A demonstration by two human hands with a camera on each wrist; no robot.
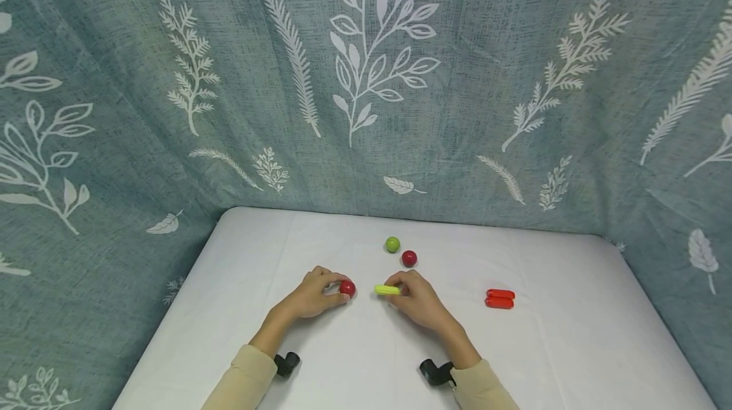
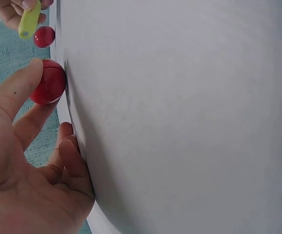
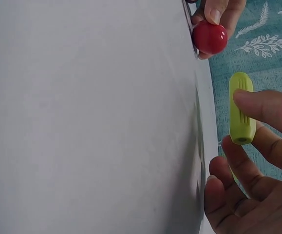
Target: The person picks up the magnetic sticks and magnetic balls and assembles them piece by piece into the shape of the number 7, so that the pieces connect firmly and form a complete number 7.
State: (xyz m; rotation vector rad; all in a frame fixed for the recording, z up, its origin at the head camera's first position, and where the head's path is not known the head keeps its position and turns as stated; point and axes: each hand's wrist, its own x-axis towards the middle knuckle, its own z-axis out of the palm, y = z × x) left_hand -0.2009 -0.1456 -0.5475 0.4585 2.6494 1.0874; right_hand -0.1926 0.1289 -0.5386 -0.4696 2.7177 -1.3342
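My left hand [image 1: 311, 293] pinches a glossy red ball [image 1: 347, 288] between thumb and fingers. In the left wrist view, a seam line runs across this red ball [image 2: 49, 83], which is low at the tabletop. To the right, my right hand [image 1: 421, 299] pinches a yellow-green elongated piece [image 1: 386, 290]. Seen in the right wrist view, the yellow-green piece [image 3: 241, 114] has grooves along its side and a small dark spot on its end. A gap separates the two held things. The other fingers of both hands are loosely bent.
Behind the hands, a green ball [image 1: 393, 245] and a second red ball [image 1: 408, 259] lie on the white table [image 1: 354, 359]. Two red elongated pieces [image 1: 500, 299] lie side by side at the right. A patterned teal cloth [image 1: 457, 111] hangs behind the table.
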